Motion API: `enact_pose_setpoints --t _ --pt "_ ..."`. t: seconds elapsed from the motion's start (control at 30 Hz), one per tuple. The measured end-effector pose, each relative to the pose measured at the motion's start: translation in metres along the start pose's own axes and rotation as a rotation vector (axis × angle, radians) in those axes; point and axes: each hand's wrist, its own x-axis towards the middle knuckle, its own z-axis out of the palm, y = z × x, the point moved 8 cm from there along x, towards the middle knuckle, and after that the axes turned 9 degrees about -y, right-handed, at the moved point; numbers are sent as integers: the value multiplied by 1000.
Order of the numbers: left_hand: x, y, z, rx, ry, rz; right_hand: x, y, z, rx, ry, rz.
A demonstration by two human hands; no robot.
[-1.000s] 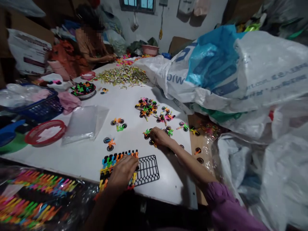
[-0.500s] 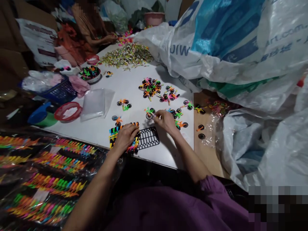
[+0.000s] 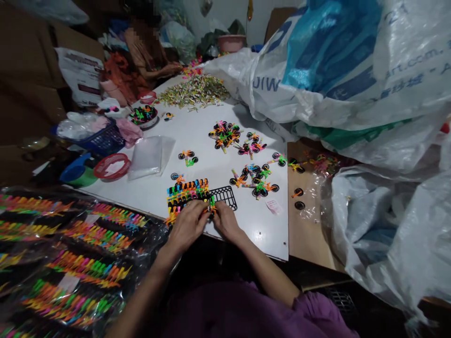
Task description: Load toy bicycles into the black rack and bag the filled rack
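A small toy bicycle point(image 3: 212, 206), green and orange, is pinched between my two hands at the near side of a black plastic grid tray point(image 3: 230, 199). My left hand point(image 3: 188, 221) lies over the filled part of the tray, with its thumb and fingers closing on the bicycle from the left. From the right, my right hand point(image 3: 227, 221) grips it with bent fingers, which partly hide it. Rows of colourful toy bicycles point(image 3: 186, 190) fill the tray's left part, while bare grid shows on the right.
Loose toy bicycles point(image 3: 259, 180) lie right of the tray, with another heap point(image 3: 225, 134) farther back. Clear plastic bags point(image 3: 146, 157), a red basket point(image 3: 112, 166) and packed trays point(image 3: 88, 267) are on the left. Large white sacks point(image 3: 338, 94) crowd the right. Another person's hands point(image 3: 172, 69) are at the far end.
My right hand has come toward me from beyond the tray with a toy bicycle and now meets my left hand. The left hand has shifted to the tray's near edge. The view has turned slightly.
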Motion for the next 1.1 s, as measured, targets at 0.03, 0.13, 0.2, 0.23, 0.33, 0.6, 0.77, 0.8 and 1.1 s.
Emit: enact_pose_setpoints --t 0.03,0.13,0.2,0.23,0.33,0.6,0.77,0.8,1.1 --pt "-3 1 4 -14 1 -3 -1 -1 1 -43 -19 -8" --pt "-3 5 9 -10 29 23 -5 -3 3 -121 -73 -15" --pt "1 8 11 10 39 50 -5 -5 2 -149 -93 -21" --pt "3 9 11 19 41 62 -4 -5 1 -159 -105 -21" --pt "6 11 14 58 50 88 -1 -4 3 -191 -156 -10" --pt "2 19 16 396 57 83 7 -3 11 -381 -284 42" --pt "1 16 18 451 91 22 15 -4 14 -431 -334 46" --pt "-1 16 20 446 106 21 15 -6 16 -402 -342 41" --pt "-25 24 46 1503 133 443 44 63 -14 117 -195 -104"
